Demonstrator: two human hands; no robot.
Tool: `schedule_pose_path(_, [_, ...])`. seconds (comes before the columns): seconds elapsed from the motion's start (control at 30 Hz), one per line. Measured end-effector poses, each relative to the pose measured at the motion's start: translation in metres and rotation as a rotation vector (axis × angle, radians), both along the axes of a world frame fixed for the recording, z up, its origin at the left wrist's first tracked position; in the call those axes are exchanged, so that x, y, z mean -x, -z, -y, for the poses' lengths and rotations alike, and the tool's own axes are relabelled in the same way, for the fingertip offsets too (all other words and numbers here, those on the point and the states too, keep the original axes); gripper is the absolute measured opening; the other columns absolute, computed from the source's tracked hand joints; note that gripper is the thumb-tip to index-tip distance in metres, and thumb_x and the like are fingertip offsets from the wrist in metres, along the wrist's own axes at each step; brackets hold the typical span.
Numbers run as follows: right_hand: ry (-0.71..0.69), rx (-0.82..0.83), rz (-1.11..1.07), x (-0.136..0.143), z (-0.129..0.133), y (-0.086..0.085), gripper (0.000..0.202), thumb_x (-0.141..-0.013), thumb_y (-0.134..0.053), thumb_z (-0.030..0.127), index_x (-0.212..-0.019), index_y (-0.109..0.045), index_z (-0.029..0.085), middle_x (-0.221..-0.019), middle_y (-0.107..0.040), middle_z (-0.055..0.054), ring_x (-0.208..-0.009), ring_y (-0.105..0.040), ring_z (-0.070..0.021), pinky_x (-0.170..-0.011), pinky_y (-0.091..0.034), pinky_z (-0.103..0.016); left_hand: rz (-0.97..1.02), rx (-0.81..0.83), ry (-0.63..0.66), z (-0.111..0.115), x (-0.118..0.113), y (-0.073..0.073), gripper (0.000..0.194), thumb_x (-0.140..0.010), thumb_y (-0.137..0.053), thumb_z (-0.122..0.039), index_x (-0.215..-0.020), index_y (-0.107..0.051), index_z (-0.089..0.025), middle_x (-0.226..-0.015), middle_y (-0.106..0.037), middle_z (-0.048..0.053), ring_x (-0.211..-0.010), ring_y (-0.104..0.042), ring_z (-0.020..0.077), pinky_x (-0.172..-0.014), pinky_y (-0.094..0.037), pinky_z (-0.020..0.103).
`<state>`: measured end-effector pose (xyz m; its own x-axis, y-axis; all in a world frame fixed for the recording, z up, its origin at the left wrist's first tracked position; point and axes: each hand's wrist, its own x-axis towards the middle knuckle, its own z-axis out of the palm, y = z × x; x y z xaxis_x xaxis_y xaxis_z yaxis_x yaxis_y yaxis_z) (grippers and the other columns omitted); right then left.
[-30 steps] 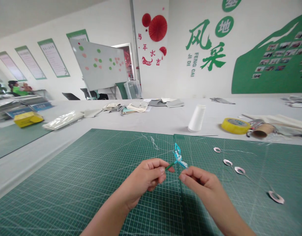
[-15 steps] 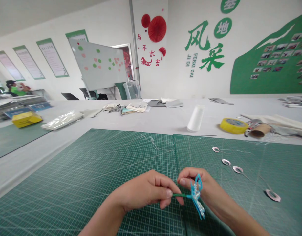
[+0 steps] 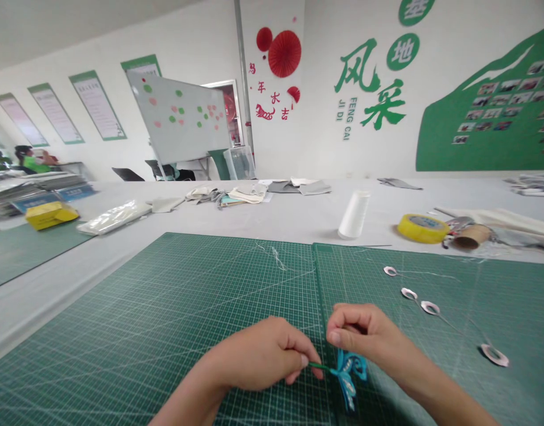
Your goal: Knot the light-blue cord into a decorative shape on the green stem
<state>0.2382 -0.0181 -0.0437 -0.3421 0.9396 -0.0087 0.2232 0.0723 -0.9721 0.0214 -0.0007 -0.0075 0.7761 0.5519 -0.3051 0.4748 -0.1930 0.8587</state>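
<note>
My left hand (image 3: 272, 357) is closed, pinching the thin green stem of a blue flower-like ornament (image 3: 349, 374) between thumb and fingers. Looped blue petals with rows of small white beads spread from the stem's right end, tilted to the right over the cutting mat (image 3: 236, 284). Just above the petals is my right hand (image 3: 358, 330), its thumb and fingertips pressed together. Whatever it may pinch is hidden or too fine to see. Several pale pink ring-shaped pieces (image 3: 430, 307), some with thin wires or threads, lie on the mat to the right.
Loose white thread (image 3: 277, 258) lies on the mat. Beyond it stand a white cone (image 3: 354, 215), a yellow tape roll (image 3: 423, 228) and a cardboard tube (image 3: 472, 235). Fabric scraps (image 3: 245, 194), a plastic-wrapped packet (image 3: 116, 218) and a yellow box (image 3: 51, 215) lie farther back. A person sits far left.
The ornament has tipped down and turned, so its petals now hang below my right hand. My right hand has shifted slightly right and curled more closed. My left hand keeps hold of the stem.
</note>
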Motion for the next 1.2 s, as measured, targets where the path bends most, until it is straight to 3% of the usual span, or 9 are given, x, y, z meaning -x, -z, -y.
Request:
schedule_pose_path(0.23, [0.142, -0.405, 0.409, 0.007, 0.011, -0.014, 0.025, -0.086, -0.054, 0.031, -0.069, -0.068, 0.020, -0.057, -0.041, 0.003, -0.053, -0.042, -0.0139, -0.051, -0.029, -0.027, -0.031, -0.178, -0.192, -0.003, -0.004, 0.005, 0.030, -0.078, -0.040, -0.012, -0.082, -0.070, -0.017, -0.056, -0.050, -0.004, -0.056, -0.047, 0.0117, -0.055, -0.034, 0.023])
schedule_pose_path(0.53, [0.194, -0.742, 0.501, 0.013, 0.018, -0.006, 0.024, -0.091, -0.049, 0.025, -0.078, -0.068, 0.018, -0.058, -0.047, 0.002, -0.049, -0.046, -0.0124, -0.049, -0.032, -0.025, 0.154, -0.152, -0.388, -0.010, -0.004, 0.011, 0.022, -0.080, -0.042, -0.012, -0.068, -0.060, -0.015, -0.057, -0.048, -0.003, -0.060, -0.045, 0.0118, -0.063, -0.035, 0.024])
schedule_pose_path(0.63, [0.189, -0.706, 0.507, 0.016, 0.018, -0.004, 0.022, -0.091, -0.049, 0.023, -0.077, -0.066, 0.018, -0.059, -0.049, 0.002, -0.051, -0.048, -0.0126, -0.051, -0.033, -0.025, 0.215, -0.057, -0.445, -0.011, -0.006, 0.008, 0.022, -0.083, -0.043, -0.015, -0.074, -0.062, -0.014, -0.055, -0.045, -0.004, -0.055, -0.040, 0.0105, -0.061, -0.033, 0.024])
schedule_pose_path(0.77, [0.215, -0.596, 0.480, 0.019, 0.018, -0.002, 0.023, -0.089, -0.049, 0.025, -0.074, -0.065, 0.019, -0.057, -0.045, 0.003, -0.050, -0.045, -0.0129, -0.051, -0.032, -0.025, 0.261, 0.142, -0.505, -0.009, -0.007, 0.002, 0.021, -0.084, -0.046, -0.020, -0.091, -0.064, -0.013, -0.055, -0.042, -0.007, -0.045, -0.024, 0.0073, -0.048, -0.022, 0.022])
schedule_pose_path(0.9, [0.282, -0.424, 0.357, 0.019, 0.015, 0.002, 0.024, -0.087, -0.052, 0.032, -0.071, -0.065, 0.020, -0.054, -0.041, 0.005, -0.050, -0.040, -0.0132, -0.051, -0.030, -0.026, 0.347, 0.269, -0.522, -0.008, -0.006, -0.003, 0.019, -0.082, -0.051, -0.022, -0.092, -0.062, -0.012, -0.057, -0.043, -0.007, -0.043, -0.020, 0.0054, -0.044, -0.014, 0.022])
schedule_pose_path(1.07, [0.267, -0.147, 0.112, 0.017, 0.008, 0.008, 0.028, -0.084, -0.055, 0.040, -0.067, -0.062, 0.019, -0.056, -0.041, 0.004, -0.054, -0.036, -0.0131, -0.051, -0.027, -0.026, 0.407, 0.336, -0.494, -0.008, -0.003, -0.002, 0.023, -0.082, -0.053, -0.024, -0.099, -0.063, -0.013, -0.058, -0.044, -0.007, -0.043, -0.020, 0.0047, -0.043, -0.011, 0.022])
schedule_pose_path(1.2, [0.231, -0.018, -0.086, 0.017, 0.007, 0.007, 0.026, -0.080, -0.062, 0.041, -0.067, -0.063, 0.019, -0.060, -0.047, 0.003, -0.059, -0.039, -0.0134, -0.056, -0.030, -0.026, 0.414, 0.334, -0.419, -0.009, -0.002, 0.000, 0.021, -0.084, -0.052, -0.025, -0.097, -0.064, -0.014, -0.058, -0.044, -0.007, -0.043, -0.022, 0.0048, -0.043, -0.012, 0.022])
